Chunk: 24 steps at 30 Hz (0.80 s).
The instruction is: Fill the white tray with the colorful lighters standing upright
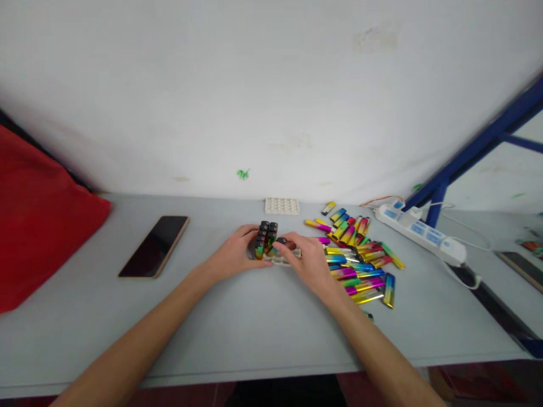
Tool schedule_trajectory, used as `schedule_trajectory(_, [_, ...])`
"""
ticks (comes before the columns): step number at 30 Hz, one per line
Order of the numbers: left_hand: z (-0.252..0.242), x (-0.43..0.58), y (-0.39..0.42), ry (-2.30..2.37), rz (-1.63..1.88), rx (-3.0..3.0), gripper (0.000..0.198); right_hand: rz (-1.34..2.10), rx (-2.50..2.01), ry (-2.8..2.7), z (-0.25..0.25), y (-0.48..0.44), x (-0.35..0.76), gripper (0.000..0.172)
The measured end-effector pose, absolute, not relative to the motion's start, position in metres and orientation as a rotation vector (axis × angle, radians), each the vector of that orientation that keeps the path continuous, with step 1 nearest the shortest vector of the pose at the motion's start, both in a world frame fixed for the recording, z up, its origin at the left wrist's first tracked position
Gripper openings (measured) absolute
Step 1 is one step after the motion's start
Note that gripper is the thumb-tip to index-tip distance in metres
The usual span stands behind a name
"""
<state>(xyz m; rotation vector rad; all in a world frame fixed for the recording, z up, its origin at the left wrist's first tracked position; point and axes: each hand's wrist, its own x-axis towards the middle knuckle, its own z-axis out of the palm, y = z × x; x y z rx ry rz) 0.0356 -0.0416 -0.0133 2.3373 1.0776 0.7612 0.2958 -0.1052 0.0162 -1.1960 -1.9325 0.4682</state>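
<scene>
— Left hand?
— Resting on the bench, fingers curled against the left side of a white tray near the middle of the bench. Grip partly closed around the tray's edge, steadying it; hard to tell how firmly.
— In the tray?
— Upright lighters, black caps up, packed in 2 short rows at the tray's left end, just beside the left fingertips.
— Right hand?
— Over the tray's right part, back of the hand up. Grip pinched on 1 lighter, black cap showing between thumb and fingers, right next to the standing rows. Cannot tell whether already seated in a slot.
— Loose stock?
— A pile of lighters lying flat, just right of the right hand, spread toward the right edge; rainbow metallic bodies, yellow, pink, blue, green. A few strays closer to the back edge.
— Anything else on the bench?
— A second white tray flat at the back edge against the wall. A phone, screen dark, well apart toward the left. A red cloth heaped at the left edge. A white power strip with blue switches near the back right corner, beside a blue frame.
</scene>
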Motion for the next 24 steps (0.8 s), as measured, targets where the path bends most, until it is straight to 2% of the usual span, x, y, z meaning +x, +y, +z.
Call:
schedule_trajectory(3, [-0.013, 0.037, -0.043, 1.065, 0.778, 2.347, 0.076, 0.362, -1.215, -2.057, 0.015, -0.103, 0.297, 0.022])
schedule_trajectory(6, [-0.015, 0.037, -0.044, 1.068, 0.794, 2.348, 0.077, 0.292, -1.304, -2.226, 0.024, -0.101, 0.292, 0.023])
schedule_trajectory(12, [-0.018, 0.034, -0.043, 1.073, 0.787, 2.365, 0.077, 0.151, -1.63, -2.398, 0.05, -0.099, 0.271, 0.044])
schedule_trajectory(16, [-0.017, 0.034, -0.039, 1.103, 0.77, 2.346, 0.072, 0.231, -1.576, -2.423, 0.05, -0.098, 0.281, 0.057])
schedule_trajectory(21, [-0.01, 0.037, -0.037, 1.131, 0.777, 2.35, 0.068, 0.23, -1.481, -2.119, 0.052, -0.111, 0.34, 0.056])
schedule_trajectory(24, [-0.006, 0.038, -0.036, 1.153, 0.749, 2.356, 0.069, 0.194, -1.485, -1.952, 0.06, -0.137, 0.388, 0.044])
